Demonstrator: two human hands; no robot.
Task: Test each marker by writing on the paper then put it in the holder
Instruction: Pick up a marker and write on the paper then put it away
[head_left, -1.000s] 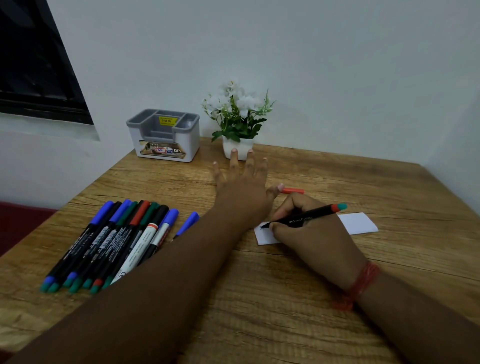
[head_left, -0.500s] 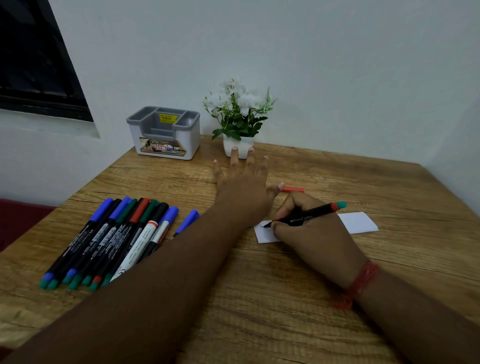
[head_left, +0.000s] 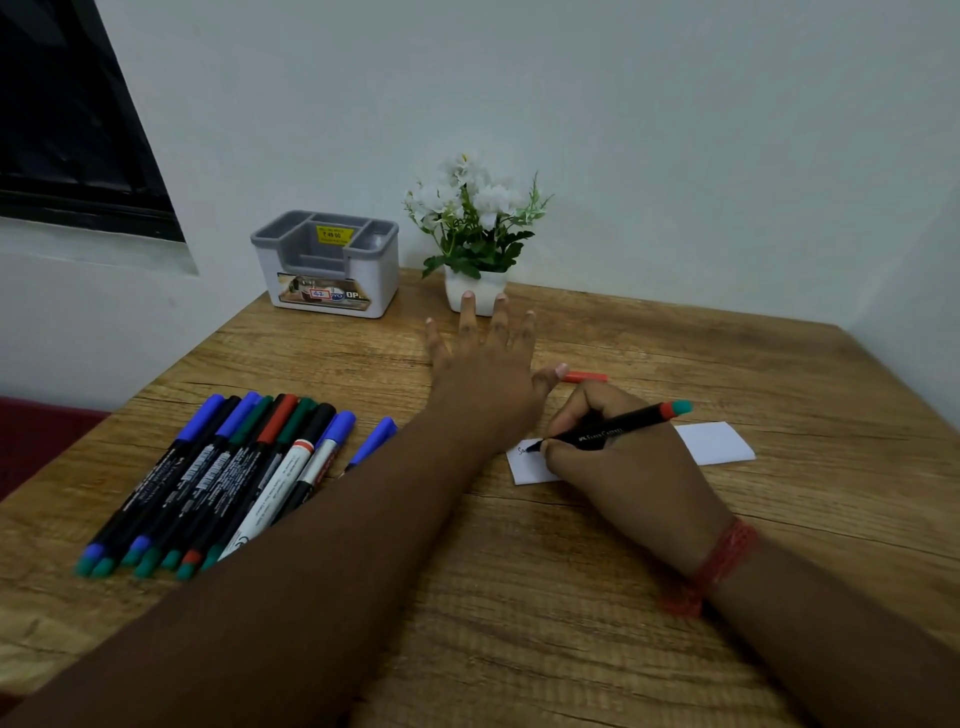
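The right hand (head_left: 623, 467) is closed around a black marker (head_left: 613, 428), right of the middle of the frame. The tip of the marker touches the left end of the paper (head_left: 717, 441), where a few small letters show. The back end of the marker, red and green, points to the right and tilts up.

The left hand (head_left: 488, 379) lies flat and open on the table (head_left: 519, 597), fingers spread, holding nothing. It sits just left of the paper. A red cap (head_left: 587, 378) lies near its thumb.

A row of markers (head_left: 218, 478) lies side by side at the left of the frame, with blue, green, red and black caps. One blue one (head_left: 374, 439) is partly hidden by the left arm.

The grey holder (head_left: 330, 265) stands in the upper left, near the wall. No markers show in it. A small plant (head_left: 475, 234) in a white pot stands just right of it.
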